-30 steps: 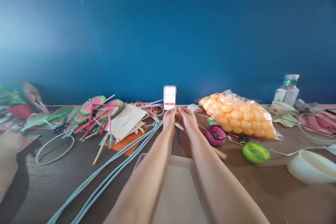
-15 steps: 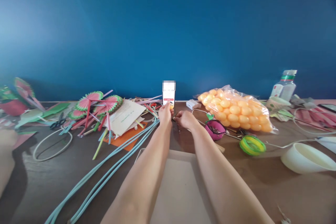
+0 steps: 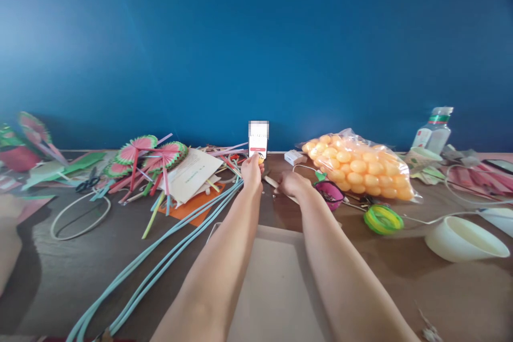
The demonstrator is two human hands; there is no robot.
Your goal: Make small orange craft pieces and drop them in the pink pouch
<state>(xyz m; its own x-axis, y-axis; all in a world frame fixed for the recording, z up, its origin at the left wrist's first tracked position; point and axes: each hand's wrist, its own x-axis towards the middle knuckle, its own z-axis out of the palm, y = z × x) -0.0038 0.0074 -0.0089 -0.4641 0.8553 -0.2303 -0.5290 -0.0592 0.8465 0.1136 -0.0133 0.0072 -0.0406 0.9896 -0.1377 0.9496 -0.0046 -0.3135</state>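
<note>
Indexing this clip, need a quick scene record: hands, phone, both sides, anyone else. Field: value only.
left hand: holds small yellow item before the phone
right hand: at pale strip; grip unclear
phone: upright by blue wall
left side: paper fans, scissors, pale-blue cords
right side: clear bag of orange pieces, purple container, white bowl
other person: blurred arm, left edge

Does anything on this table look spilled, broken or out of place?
No clear spill or breakage. The pink-and-green paper fans lie jumbled against a white sheet, which looks untidy. The white cup at right seems tilted, though lens distortion might explain that.
</note>
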